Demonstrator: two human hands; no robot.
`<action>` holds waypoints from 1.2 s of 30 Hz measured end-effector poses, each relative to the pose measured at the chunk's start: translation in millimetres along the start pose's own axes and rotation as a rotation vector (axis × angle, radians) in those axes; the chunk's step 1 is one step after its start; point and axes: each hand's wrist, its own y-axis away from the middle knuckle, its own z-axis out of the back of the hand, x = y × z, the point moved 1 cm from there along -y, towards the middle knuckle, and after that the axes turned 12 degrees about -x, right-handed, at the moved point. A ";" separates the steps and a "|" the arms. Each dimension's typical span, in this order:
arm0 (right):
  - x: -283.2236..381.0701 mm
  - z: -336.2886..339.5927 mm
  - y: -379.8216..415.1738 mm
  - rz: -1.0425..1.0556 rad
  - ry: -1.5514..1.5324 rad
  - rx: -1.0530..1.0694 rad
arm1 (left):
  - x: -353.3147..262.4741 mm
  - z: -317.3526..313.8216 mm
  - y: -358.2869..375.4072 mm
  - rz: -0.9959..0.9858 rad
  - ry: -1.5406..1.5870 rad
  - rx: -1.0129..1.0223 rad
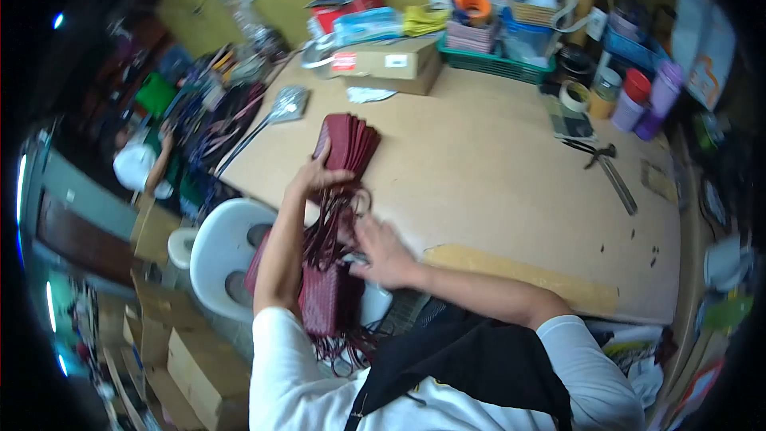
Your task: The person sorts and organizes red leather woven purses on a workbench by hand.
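Note:
A stack of dark red woven pieces [349, 140] lies on the left part of the table, fanned a little. My left hand [319, 175] rests at its near end, fingers and thumb around its edge. Thin dark red straps [327, 227] hang from there over the table's front edge. Beside these straps is my right hand [383, 251], blurred, with its fingers apart. Below, more dark red woven pieces [323, 295] lie near my lap, with loose straps under them.
The wooden table [495, 168] bears a cardboard box [383, 64], a green basket [499, 65], a hammer [606, 164], tape and bottles. A white chair [227, 251] stands left. Another person in a white cap [137, 166] is farther left.

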 end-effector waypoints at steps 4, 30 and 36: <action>51.1 -14.7 -7.8 0.064 0.097 -0.033 | -20.1 32.9 1.4 0.039 -0.266 -0.073; -209.4 340.0 271.2 -1.083 0.823 -0.839 | -107.5 -22.9 152.1 -0.416 -0.447 -0.114; -226.0 323.9 169.3 -0.384 1.182 -0.739 | -85.4 -28.2 154.4 -0.515 -0.624 -0.089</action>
